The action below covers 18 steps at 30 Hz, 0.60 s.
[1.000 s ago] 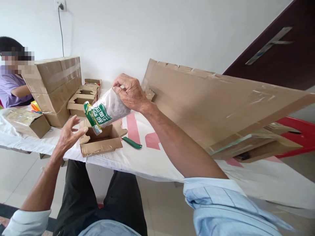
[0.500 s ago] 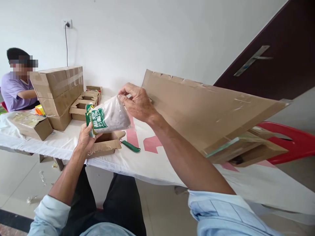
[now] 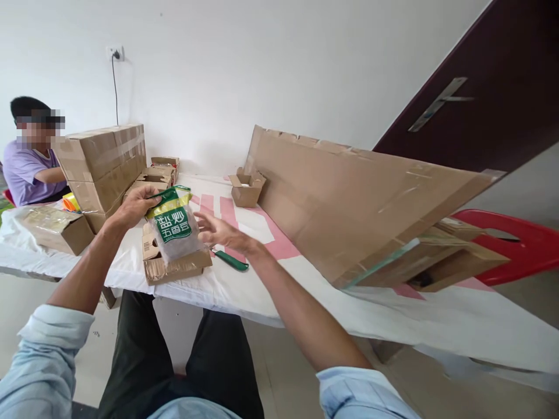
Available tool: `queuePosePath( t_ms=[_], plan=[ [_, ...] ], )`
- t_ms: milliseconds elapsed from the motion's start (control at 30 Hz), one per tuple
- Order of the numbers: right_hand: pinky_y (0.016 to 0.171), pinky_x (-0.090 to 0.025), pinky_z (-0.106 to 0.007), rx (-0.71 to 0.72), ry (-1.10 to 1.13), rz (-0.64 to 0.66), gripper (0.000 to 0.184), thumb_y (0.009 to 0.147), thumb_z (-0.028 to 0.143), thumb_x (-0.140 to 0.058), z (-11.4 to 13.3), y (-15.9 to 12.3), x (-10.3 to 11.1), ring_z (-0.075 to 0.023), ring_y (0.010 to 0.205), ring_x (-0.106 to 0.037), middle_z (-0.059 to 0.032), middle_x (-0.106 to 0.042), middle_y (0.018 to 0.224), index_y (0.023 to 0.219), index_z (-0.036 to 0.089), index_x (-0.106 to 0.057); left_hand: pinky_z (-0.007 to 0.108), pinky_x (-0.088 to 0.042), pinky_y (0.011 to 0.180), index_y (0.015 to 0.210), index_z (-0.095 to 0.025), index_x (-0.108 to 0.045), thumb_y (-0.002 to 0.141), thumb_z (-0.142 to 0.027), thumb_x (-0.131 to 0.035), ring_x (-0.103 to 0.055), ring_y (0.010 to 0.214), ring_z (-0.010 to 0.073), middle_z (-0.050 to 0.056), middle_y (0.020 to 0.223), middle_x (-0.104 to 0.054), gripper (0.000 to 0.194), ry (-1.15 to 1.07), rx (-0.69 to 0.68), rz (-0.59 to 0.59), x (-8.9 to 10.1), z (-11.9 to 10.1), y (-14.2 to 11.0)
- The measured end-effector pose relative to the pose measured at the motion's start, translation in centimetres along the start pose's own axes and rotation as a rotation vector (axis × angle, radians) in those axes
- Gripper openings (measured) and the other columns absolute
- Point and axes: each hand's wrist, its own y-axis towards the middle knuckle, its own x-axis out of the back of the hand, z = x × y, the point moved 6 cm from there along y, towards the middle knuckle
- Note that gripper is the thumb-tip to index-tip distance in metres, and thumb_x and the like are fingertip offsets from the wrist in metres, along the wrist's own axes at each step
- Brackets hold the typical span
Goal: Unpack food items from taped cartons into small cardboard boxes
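A clear plastic food bag [image 3: 175, 226] with a green and yellow printed label hangs upright above a small open cardboard box [image 3: 177, 269]. My left hand [image 3: 138, 205] pinches the bag by its upper left corner. At the bag's right side is my right hand [image 3: 222, 230], its fingers apart and partly curled; whether a fingertip touches the bag I cannot tell. The bag hides part of the box's opening. Just right of the box a green-handled tool [image 3: 233, 261], seemingly a knife, lies on the white-covered table [image 3: 279, 302].
Taped cartons [image 3: 102, 166] are stacked at the left, with another carton [image 3: 65, 230] before them. A small open box [image 3: 247, 187] stands at the back against a large leaning cardboard sheet [image 3: 358, 203]. A person [image 3: 32, 163] sits at far left. A red chair [image 3: 519, 247] is at right.
The bag has turned from lying tilted to hanging upright over the box. My left hand moved up to its top corner; my right hand let go of its bottom end and came down.
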Motion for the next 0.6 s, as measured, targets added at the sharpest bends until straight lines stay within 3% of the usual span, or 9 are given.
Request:
queuePosePath(
  t_ms=[100, 200, 300, 400, 500, 600],
  plan=[
    [0.109, -0.066, -0.048, 0.064, 0.096, 0.021, 0.089, 0.068, 0.059, -0.109, -2.6, 1.3, -2.8, -0.0327, 0.130, -0.076, -0.0113, -0.082, 0.139, 0.142, 0.025, -0.073, 0.023, -0.037, 0.056, 0.081, -0.019, -0.068, 0.078, -0.024, -0.096, -0.052, 0.059, 0.0134, -0.001, 0.070, -0.062, 0.029, 0.157, 0.026, 0.147, -1.5, -1.9, 1.3],
    [0.102, -0.065, -0.045, 0.071, 0.111, -0.094, 0.072, 0.069, 0.055, -0.107, -3.9, 2.1, -3.7, -0.0303, 0.118, -0.077, -0.0074, -0.085, 0.126, 0.127, 0.025, -0.078, 0.025, -0.038, 0.057, 0.084, -0.019, -0.072, 0.079, -0.024, -0.096, -0.054, 0.061, 0.0154, 0.001, 0.072, -0.063, 0.026, 0.241, 0.059, 0.220, -2.1, -3.4, 2.8],
    [0.094, -0.063, -0.041, 0.085, 0.200, -0.248, 0.061, 0.067, 0.057, -0.104, -4.4, 2.7, -3.8, -0.0279, 0.106, -0.075, -0.0050, -0.086, 0.111, 0.113, 0.024, -0.081, 0.028, -0.044, 0.060, 0.086, -0.018, -0.074, 0.077, -0.029, -0.101, -0.058, 0.063, 0.0165, 0.002, 0.075, -0.066, 0.031, 0.261, 0.068, 0.208, -1.8, -4.7, 3.9],
    [0.094, -0.062, -0.040, 0.104, 0.344, -0.358, 0.057, 0.063, 0.056, -0.105, -4.8, 3.0, -4.0, -0.0271, 0.103, -0.075, -0.0039, -0.085, 0.102, 0.105, 0.025, -0.082, 0.032, -0.056, 0.070, 0.099, -0.017, -0.078, 0.078, -0.046, -0.103, -0.069, 0.075, 0.0195, 0.005, 0.092, -0.075, 0.043, 0.189, -0.005, 0.090, -0.6, -5.0, 3.2],
    [0.093, -0.062, -0.039, 0.098, 0.462, -0.432, 0.056, 0.060, 0.055, -0.106, -5.6, 3.1, -4.2, -0.0260, 0.100, -0.075, -0.0034, -0.085, 0.099, 0.101, 0.026, -0.082, 0.036, -0.062, 0.079, 0.123, -0.020, -0.078, 0.079, -0.065, -0.099, -0.078, 0.093, 0.0245, 0.009, 0.116, -0.080, 0.066, 0.048, -0.025, -0.013, 0.2, -2.7, 0.3],
    [0.091, -0.062, -0.038, 0.102, 0.502, -0.487, 0.061, 0.058, 0.060, -0.106, -6.1, 3.2, -4.2, -0.0253, 0.098, -0.076, -0.0029, -0.085, 0.100, 0.103, 0.026, -0.082, 0.041, -0.064, 0.082, 0.135, -0.021, -0.077, 0.070, -0.063, -0.105, -0.080, 0.105, 0.0327, 0.014, 0.122, -0.083, 0.082, 0.040, 0.143, 0.078, -0.8, 2.2, -3.2]
  ],
)
